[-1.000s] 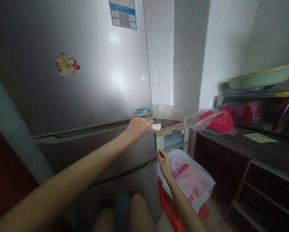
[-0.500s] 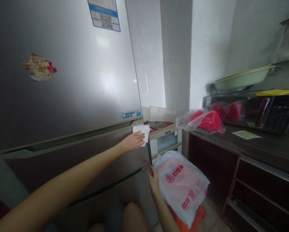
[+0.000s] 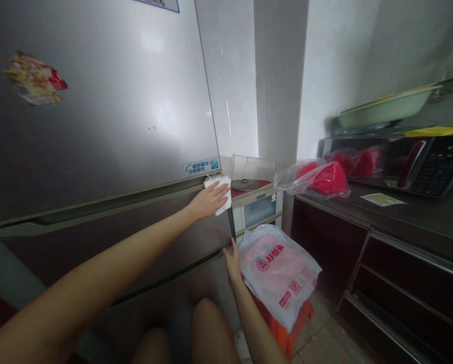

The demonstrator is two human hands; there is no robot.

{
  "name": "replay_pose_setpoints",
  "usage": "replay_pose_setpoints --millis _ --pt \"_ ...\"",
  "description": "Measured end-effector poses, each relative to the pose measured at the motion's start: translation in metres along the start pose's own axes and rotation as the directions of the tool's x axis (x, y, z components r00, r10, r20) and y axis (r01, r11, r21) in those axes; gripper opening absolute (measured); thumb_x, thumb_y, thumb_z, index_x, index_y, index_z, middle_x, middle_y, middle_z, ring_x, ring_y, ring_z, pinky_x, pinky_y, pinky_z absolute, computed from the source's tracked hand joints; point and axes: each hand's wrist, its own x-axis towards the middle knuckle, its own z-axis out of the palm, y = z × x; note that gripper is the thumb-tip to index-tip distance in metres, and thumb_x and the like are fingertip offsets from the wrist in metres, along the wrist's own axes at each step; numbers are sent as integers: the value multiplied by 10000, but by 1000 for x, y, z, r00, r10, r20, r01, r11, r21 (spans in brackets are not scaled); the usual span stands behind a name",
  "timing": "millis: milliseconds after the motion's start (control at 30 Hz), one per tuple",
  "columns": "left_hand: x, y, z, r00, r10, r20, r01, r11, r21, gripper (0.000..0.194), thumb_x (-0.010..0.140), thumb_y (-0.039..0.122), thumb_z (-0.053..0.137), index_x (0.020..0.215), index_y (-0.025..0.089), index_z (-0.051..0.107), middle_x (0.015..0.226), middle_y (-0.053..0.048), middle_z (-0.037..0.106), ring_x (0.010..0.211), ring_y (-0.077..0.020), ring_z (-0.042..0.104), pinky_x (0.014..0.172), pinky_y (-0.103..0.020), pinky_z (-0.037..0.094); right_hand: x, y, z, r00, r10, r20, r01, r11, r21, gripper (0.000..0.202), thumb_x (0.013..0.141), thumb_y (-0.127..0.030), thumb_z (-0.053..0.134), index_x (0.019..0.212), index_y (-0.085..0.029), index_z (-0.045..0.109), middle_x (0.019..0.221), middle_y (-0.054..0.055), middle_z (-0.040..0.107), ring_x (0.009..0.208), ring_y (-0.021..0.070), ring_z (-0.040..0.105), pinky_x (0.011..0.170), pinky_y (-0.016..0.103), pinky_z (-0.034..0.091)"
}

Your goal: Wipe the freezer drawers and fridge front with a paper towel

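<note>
On my feed, the bare knees (image 3: 213, 326) sit nearest, below both hands. I have the left hand (image 3: 207, 201) laid flat on a white cloth (image 3: 221, 209), its fingers stretched out over it rather than wrapped around it. The cloth looks thin and folded into a rough square, a small loose wisp at its upper left corner. It lies at the upper right corner of the refrigerator's middle door (image 3: 181, 227). Below that grip, my right hand (image 3: 232, 263) is at the door's side edge; I can't tell whether it grips there. Just right of it, a red-printed white plastic bag (image 3: 283, 268) rests on an orange stool (image 3: 287, 336). Farther right of both hands are red items in clear plastic (image 3: 327, 177), then a black microwave (image 3: 408, 162) under a pale green basin (image 3: 389, 108).
</note>
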Motion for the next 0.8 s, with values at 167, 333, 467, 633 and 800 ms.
replay_pose_setpoints --millis 167,333,467,633,800 --pt "-16 29 27 997 -77 25 79 996 -45 351 911 154 471 1250 140 557 1436 -167 439 1363 -256 354 1126 -501 266 4 13 -7 998 51 -37 -49 998 43 714 665 -321 563 1346 -132 454 1430 111 419 1328 227 403 1126 401 295" --pt "-36 83 64 998 8 65 2 987 -161 336 885 182 509 1208 134 588 1385 -144 512 1347 -239 386 1137 -488 245 7 25 -16 987 120 -108 -111 990 86 675 643 -336 540 1287 -136 504 1365 137 491 1251 240 495 1026 383 422" --pt "-62 127 96 997 36 61 -22 975 -219 322 902 199 492 1207 167 591 1367 -99 540 1324 -206 422 1118 -469 301 4 28 -23 981 133 -138 -120 988 102 667 608 -420 561 1220 -155 567 1313 128 544 1207 256 530 967 371 469" --pt "-77 139 104 995 91 42 -80 975 -209 285 924 204 462 1154 159 624 1295 -70 608 1281 -176 475 1109 -400 345 -3 26 -34 978 130 -161 -114 988 106 629 574 -453 577 1115 -138 637 1229 147 601 1126 287 583 870 370 517" --pt "-56 65 57 994 98 48 -90 986 -144 291 933 167 432 1164 170 609 1353 -75 557 1324 -170 421 1146 -429 276 -7 27 -36 989 73 -132 -63 995 79 584 607 -451 578 1088 -131 663 1118 142 657 980 263 642 775 356 541"
